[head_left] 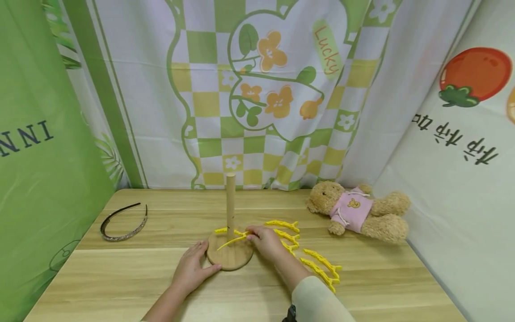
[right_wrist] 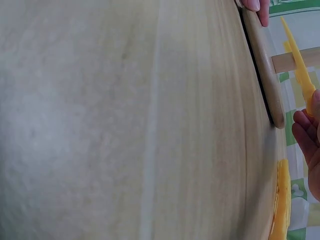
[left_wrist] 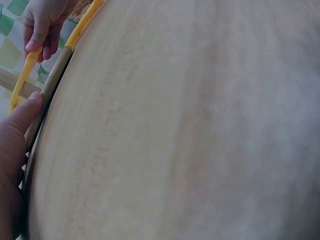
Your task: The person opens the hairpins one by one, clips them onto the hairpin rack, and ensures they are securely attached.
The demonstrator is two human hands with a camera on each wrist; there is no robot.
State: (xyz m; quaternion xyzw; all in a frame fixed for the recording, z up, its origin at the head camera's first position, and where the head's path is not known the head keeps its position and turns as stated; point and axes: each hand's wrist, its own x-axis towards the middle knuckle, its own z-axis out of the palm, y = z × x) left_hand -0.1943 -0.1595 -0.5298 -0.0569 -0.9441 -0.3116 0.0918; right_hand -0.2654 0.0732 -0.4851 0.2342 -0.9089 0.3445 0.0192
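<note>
Beside the peg (head_left: 230, 201), my right hand (head_left: 266, 239) pinches a yellow clip (head_left: 232, 241) over the base (head_left: 230, 257); my left hand (head_left: 193, 268) presses flat on its rim. A loose pinch could drop the clip, I judge.

Both forearms reach forward from the bottom edge, coming close together. The left hand (head_left: 194, 268) lies low with the palm down, fingers nearly straight and the thumb spread to the right side. The right hand (head_left: 265, 240), its wrist in a light sleeve, has fingers curled in a pinching grip.
</note>
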